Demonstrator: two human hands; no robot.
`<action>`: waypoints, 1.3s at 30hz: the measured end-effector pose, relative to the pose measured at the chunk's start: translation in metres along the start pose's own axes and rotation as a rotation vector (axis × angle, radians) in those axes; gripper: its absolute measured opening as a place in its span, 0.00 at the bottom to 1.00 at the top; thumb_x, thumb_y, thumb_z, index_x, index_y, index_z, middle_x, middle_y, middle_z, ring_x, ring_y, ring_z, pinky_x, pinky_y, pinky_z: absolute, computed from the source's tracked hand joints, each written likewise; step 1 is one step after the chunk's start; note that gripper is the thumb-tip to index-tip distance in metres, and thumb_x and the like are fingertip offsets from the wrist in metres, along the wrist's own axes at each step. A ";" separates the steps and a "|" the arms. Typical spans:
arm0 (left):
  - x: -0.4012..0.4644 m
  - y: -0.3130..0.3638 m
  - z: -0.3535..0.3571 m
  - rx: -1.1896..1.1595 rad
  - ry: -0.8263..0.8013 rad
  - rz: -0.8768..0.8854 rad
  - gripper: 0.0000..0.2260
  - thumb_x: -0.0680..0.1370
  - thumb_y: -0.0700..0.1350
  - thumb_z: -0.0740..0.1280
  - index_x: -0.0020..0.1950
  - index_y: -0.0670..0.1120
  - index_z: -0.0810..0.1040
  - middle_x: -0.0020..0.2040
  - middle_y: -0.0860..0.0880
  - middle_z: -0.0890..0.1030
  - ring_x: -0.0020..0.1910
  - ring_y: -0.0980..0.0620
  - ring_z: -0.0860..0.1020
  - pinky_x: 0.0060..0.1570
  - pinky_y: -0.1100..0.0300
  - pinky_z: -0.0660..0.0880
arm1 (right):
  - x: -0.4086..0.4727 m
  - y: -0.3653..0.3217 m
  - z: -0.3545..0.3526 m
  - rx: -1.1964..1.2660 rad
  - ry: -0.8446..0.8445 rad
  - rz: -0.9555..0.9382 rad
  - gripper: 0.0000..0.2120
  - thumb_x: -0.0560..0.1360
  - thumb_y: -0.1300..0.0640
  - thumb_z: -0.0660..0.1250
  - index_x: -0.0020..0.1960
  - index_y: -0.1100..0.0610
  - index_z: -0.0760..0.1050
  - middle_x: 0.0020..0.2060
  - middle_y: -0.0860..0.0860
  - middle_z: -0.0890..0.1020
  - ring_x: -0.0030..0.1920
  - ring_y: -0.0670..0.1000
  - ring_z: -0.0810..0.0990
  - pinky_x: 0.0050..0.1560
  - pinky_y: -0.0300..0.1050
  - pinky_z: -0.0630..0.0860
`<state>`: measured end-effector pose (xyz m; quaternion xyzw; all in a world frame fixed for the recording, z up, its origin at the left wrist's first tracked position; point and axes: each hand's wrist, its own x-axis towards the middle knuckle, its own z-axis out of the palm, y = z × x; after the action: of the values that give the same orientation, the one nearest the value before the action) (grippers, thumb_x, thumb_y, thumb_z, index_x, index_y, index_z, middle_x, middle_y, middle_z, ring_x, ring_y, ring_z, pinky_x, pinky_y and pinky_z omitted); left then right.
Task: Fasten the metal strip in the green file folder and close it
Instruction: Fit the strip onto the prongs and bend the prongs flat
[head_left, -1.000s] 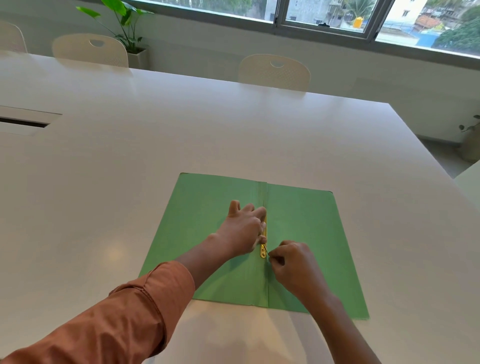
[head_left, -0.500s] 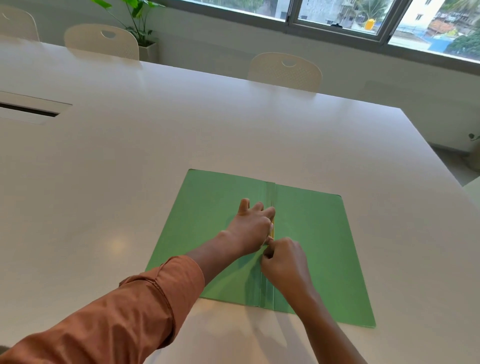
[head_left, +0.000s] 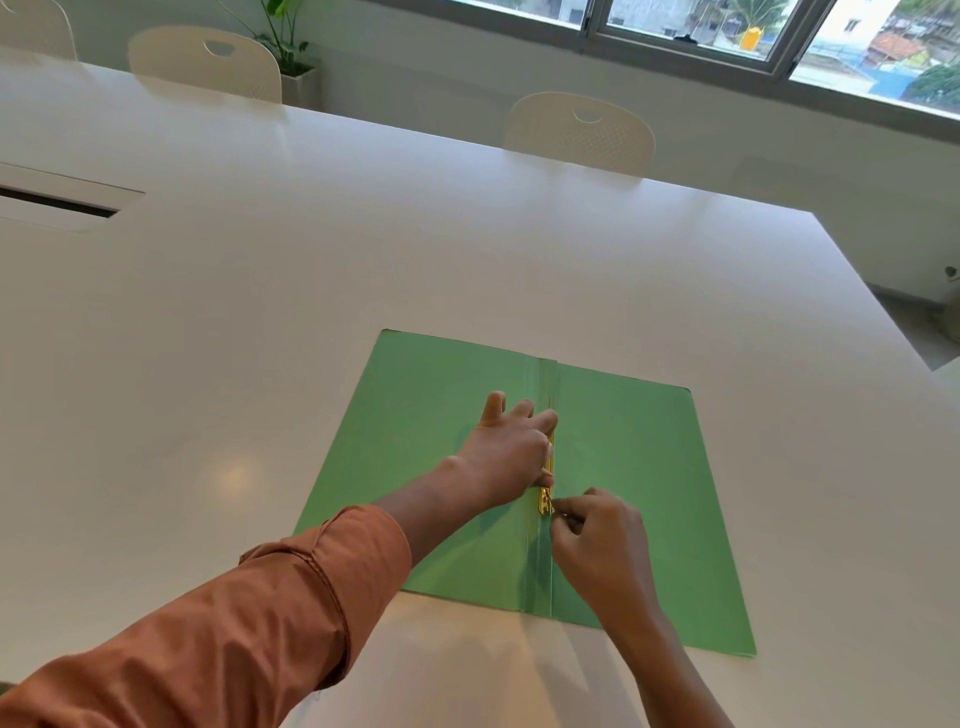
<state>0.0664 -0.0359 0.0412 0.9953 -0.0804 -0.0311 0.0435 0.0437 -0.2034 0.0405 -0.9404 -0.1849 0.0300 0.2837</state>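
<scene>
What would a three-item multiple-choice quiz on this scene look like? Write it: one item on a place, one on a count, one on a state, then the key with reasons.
1. Where does the metal strip lie?
A. along the folder's spine
B. on the bare table
C. at the folder's right edge

2. How many chairs show behind the table?
A. one
B. three
C. five

3. What state is the folder in?
A. shut
B. open flat
C. standing upright

Key:
1 A: the strip runs along the middle crease, with the left hand pressed on it and the right hand pinching at its near end.
2 B: one chair at middle, one chair at left, and a third chair cut off at the far left.
3 B: both covers lie spread on the table.
</scene>
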 end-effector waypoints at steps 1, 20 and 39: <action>0.000 0.000 0.000 -0.002 0.000 0.000 0.14 0.81 0.59 0.68 0.55 0.50 0.86 0.65 0.54 0.76 0.64 0.49 0.71 0.60 0.45 0.59 | 0.000 0.001 0.001 -0.013 -0.004 -0.012 0.08 0.73 0.65 0.72 0.46 0.58 0.89 0.32 0.53 0.81 0.31 0.51 0.77 0.32 0.43 0.71; 0.001 0.003 0.000 0.000 0.009 -0.005 0.14 0.82 0.56 0.67 0.54 0.48 0.86 0.64 0.54 0.77 0.65 0.49 0.71 0.64 0.45 0.59 | 0.019 -0.031 -0.006 -0.129 -0.164 0.036 0.20 0.67 0.68 0.67 0.22 0.55 0.63 0.18 0.46 0.63 0.19 0.47 0.60 0.19 0.35 0.65; 0.002 0.001 0.001 0.009 0.004 0.004 0.15 0.80 0.59 0.70 0.54 0.49 0.86 0.63 0.54 0.77 0.65 0.49 0.71 0.63 0.45 0.59 | -0.016 0.017 0.019 0.134 0.142 -0.032 0.08 0.67 0.69 0.79 0.42 0.58 0.90 0.29 0.50 0.80 0.27 0.50 0.77 0.31 0.38 0.73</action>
<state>0.0678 -0.0372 0.0406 0.9954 -0.0823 -0.0288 0.0392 0.0311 -0.2120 0.0144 -0.9160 -0.1772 -0.0288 0.3588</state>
